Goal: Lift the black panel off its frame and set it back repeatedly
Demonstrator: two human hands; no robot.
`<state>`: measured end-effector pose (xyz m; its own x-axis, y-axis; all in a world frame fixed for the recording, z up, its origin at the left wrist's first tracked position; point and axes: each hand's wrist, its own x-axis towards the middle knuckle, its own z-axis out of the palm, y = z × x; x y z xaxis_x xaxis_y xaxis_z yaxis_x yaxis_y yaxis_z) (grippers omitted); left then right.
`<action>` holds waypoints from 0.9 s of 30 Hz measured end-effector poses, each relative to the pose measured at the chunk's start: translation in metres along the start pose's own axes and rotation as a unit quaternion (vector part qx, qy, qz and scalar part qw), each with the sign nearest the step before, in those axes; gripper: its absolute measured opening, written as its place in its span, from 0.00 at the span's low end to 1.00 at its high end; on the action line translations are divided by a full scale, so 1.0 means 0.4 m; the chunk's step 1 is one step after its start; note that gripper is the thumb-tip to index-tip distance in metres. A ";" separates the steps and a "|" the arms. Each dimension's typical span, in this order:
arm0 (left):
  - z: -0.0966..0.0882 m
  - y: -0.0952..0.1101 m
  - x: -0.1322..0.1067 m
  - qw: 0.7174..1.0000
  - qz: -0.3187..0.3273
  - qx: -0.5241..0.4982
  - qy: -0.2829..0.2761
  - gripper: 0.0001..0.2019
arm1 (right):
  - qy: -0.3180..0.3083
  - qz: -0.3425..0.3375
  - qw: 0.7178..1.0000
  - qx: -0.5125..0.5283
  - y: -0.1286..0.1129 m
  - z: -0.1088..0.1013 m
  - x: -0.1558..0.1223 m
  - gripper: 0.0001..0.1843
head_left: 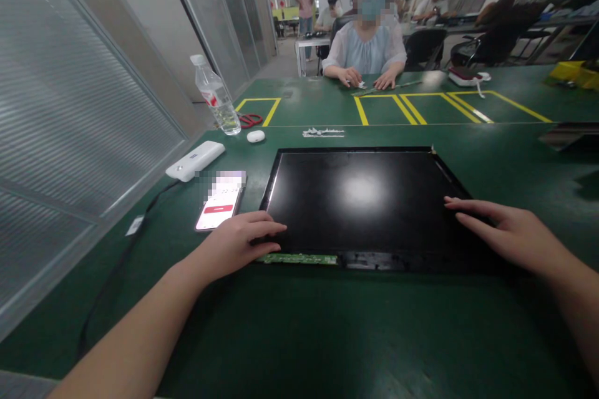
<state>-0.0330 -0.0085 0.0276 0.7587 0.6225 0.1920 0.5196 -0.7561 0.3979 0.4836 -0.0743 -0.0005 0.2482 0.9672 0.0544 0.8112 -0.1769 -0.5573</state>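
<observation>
A black flat display panel (384, 218) lies on the green table in front of me, a bright reflection on its face. A narrow green circuit board (302, 259) runs along the left part of its near edge. My left hand (248, 237) is at the panel's left edge, fingers stretched inward over the face and thumb near the board's end. Over the right edge, my right hand (505, 227) reaches in with fingers extended and thumb apart. Both hands are open; whether the fingertips press on the panel I cannot tell.
Left of the panel lie a lit phone (218, 209), a white power bank (196, 161) with a black cable, and a white earbud case (256, 136). A water bottle (216, 96) and red scissors (250, 120) are behind. White scraps (322, 133) lie beyond the panel. A masked person sits opposite.
</observation>
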 end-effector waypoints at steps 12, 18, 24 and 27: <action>0.003 0.016 0.002 1.000 0.008 0.005 -0.008 0.13 | -0.002 -0.018 1.000 0.002 0.007 -0.001 0.003 0.30; 0.001 0.020 0.006 1.000 0.001 0.004 -0.011 0.14 | 0.004 -0.023 1.000 -0.004 0.012 0.001 0.003 0.27; 0.002 0.014 0.006 1.000 -0.001 -0.017 -0.001 0.13 | -0.012 -0.012 1.000 -0.004 -0.004 -0.005 0.002 0.29; -0.001 0.015 0.008 0.999 -0.019 -0.043 0.023 0.12 | 0.004 0.010 1.000 -0.002 -0.022 -0.013 -0.003 0.31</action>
<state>-0.0275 -0.0108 0.0311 0.7191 0.6606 0.2158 0.5102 -0.7127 0.4814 0.4789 -0.0750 0.0086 0.2678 0.9622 0.0495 0.8079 -0.1962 -0.5557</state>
